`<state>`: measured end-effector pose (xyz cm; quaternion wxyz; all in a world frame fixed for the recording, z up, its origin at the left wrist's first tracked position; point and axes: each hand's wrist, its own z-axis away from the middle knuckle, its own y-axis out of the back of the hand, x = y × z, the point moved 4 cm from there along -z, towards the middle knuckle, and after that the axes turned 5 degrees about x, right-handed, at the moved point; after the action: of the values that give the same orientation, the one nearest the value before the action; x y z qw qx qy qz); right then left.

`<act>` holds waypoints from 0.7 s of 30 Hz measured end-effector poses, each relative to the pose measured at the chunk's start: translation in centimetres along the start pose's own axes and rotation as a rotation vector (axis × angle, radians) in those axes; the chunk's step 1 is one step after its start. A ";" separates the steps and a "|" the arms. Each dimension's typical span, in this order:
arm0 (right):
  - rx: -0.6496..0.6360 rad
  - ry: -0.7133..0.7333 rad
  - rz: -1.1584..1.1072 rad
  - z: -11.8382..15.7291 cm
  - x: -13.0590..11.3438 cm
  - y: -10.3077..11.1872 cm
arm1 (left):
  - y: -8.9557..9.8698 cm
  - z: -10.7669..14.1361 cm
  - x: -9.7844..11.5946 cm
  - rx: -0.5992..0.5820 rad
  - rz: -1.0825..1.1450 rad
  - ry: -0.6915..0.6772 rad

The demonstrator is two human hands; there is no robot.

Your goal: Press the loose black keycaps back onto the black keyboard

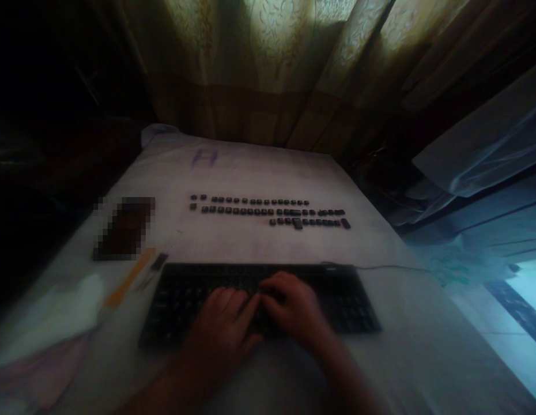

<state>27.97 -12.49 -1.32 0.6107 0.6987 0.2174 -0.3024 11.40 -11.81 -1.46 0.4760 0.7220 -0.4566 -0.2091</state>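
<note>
A black keyboard (346, 311) lies on the cloth-covered table in front of me, with both hands over its middle. My left hand (227, 317) rests on the keys, index finger stretched toward the right hand and thumb apart. My right hand (291, 305) is curled, thumb and fingertips drawn close together by the left fingertip. What lies between those right fingertips is too dark and blurred to make out. Beyond the keyboard, loose black keycaps (249, 211) are laid out in rows, with a larger keycap (297, 223) in the nearest row.
Left of the keyboard lie a yellow-orange strip (130, 278), a small dark item (159, 261), a pixelated dark object (126, 229) and a pale cloth (73, 311). The keyboard cable (393, 267) runs off right. Curtains (268, 69) hang behind the table (268, 167).
</note>
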 end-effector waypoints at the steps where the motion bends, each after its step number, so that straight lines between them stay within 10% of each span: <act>1: 0.003 0.009 -0.008 0.0 0.1 0.0 | 0.0 0.0 0.0 0.009 0.000 -0.006; 21: 0.031 0.088 -0.003 0.2 0.6 -0.4 | -0.3 0.2 -0.3 -0.022 0.048 0.022</act>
<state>28.09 -12.61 -2.01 0.5892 0.7205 0.2402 -0.2759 11.27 -11.66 -1.83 0.4940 0.7077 -0.4662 -0.1944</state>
